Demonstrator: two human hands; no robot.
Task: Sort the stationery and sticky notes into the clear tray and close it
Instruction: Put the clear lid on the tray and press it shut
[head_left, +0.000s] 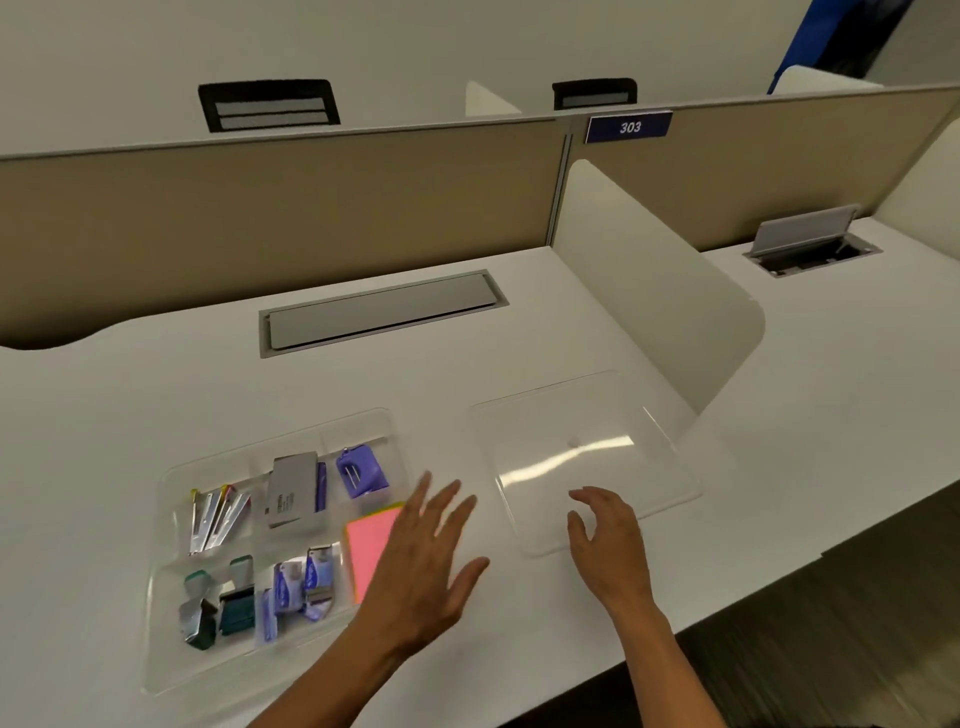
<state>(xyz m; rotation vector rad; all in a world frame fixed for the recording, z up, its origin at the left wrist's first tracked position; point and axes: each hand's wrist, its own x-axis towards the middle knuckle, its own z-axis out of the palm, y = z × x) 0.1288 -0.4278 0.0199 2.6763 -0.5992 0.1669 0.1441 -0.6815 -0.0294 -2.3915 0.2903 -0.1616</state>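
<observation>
Head view: white desk (156, 389) with a clear tray (156, 613) at lower left, open, divided into compartments. Back left compartment holds metal staple removers (218, 517) with yellow tips; back middle has a grey box (292, 488) standing against something purple; back right has a purple punch-like item (362, 472). Front left compartment holds green and teal clips (218, 608), front middle has blue-and-white packets (304, 584). Sticky notes (370, 545), pink on top with green and orange edges showing, lie in the right-side compartment, partly hidden by the left hand (421, 566). Left hand is flat, fingers spread apart, holding nothing, hovering over the tray's right edge and the desk beside it. Clear lid (587, 447) lies flat on the desk to the right of the tray, apart from it. Right hand (605, 540) is over the lid's front edge, fingers loosely curled and apart, gripping nothing; cannot tell if fingertips touch the lid. Grey cable hatch (382, 312) sits behind the tray, a white divider (649, 291) to the right.
</observation>
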